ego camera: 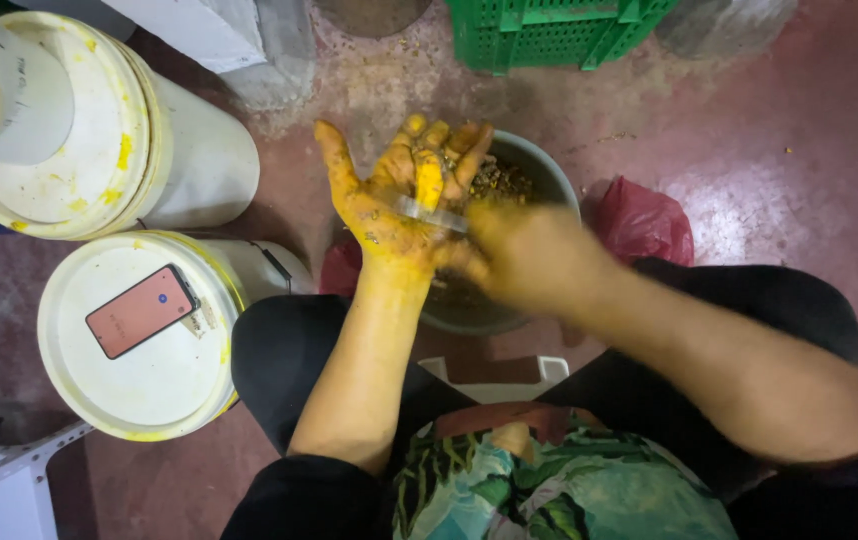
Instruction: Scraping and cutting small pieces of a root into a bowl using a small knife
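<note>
Left hand point(399, 195) of mine is up, palm open and stained yellow, fingers curled loosely around a yellow root piece point(430, 183). Across that palm my blurred right hand point(529, 255) grips a thin blade point(431, 213). Below them sits the grey bucket point(549, 175) of peelings. On a white lidded tub point(149, 385) lies a pink phone point(141, 310).

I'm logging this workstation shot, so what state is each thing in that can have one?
Left hand: open palm up, stained yellow, cradling a yellow root piece.
Right hand: blurred, closed on a small metal blade.
Grey bucket: open, holding scraps.
Two white plastic pails: lidded.
Red phone: lying on the nearer lid.
Green plastic crate: standing on the floor.
</note>
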